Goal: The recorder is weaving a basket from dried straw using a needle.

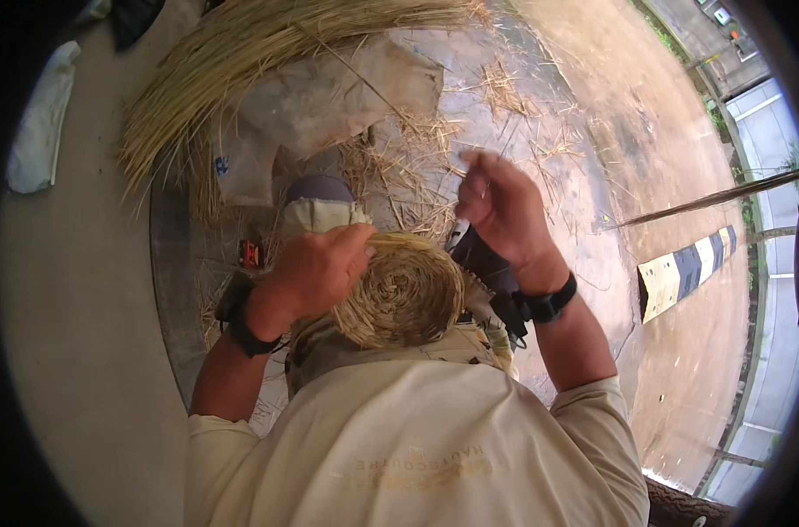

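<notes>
A round, coiled straw basket (397, 294) rests in my lap, its hollow facing up. My left hand (316, 268) grips the basket's left upper rim with fingers curled over it. Above the right side of the basket, my right hand (500, 202) is raised with curled fingers; a thin glint shows near the fingertips, but what they hold, if anything, is too small to make out. A small red and black object (250, 254) lies on the ground left of my left hand.
A long straw bundle (180, 97) lies at upper left beside crumpled plastic sheeting (329, 88) and loose straw (505, 92). A white sack (39, 123) is at far left. A black-and-white barrier (680, 272) and a thin pole (698, 202) are to the right.
</notes>
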Tool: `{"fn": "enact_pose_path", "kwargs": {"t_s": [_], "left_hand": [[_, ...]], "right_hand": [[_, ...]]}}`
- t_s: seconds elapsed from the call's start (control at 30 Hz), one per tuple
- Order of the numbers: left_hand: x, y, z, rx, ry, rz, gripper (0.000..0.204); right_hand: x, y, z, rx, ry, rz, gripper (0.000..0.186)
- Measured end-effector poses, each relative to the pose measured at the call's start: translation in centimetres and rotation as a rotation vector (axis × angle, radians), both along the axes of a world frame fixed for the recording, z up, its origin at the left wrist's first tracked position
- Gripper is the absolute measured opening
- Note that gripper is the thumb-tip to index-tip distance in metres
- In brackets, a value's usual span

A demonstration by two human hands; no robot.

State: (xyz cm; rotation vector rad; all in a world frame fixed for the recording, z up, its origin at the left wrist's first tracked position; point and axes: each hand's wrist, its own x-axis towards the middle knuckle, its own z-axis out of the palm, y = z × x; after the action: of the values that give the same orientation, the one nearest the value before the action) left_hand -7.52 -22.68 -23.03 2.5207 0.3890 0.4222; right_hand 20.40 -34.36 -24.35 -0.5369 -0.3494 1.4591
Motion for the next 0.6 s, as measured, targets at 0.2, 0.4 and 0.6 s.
{"fn": "enact_pose_path", "kwargs": {"t_s": [0.2,0.4,0.6], "left_hand": [[0.3,0.4,1.4,0.035,0.105,-0.054,0.036],[-1.0,1.8,-0.8,-0.138,-0.037,-0.023,0.038],[-1.1,2.1,-0.5,-0.150,0.055,0.012,0.030]], "right_hand": [[-9.4,2.9,5.6,0.625,-1.152,0.141,0.020],[-13.6,-0.7,1.7,0.843,-1.415,0.176,0.020],[-12.8,-1.0,1.8,0.851,-1.496,0.201,0.021]]}}
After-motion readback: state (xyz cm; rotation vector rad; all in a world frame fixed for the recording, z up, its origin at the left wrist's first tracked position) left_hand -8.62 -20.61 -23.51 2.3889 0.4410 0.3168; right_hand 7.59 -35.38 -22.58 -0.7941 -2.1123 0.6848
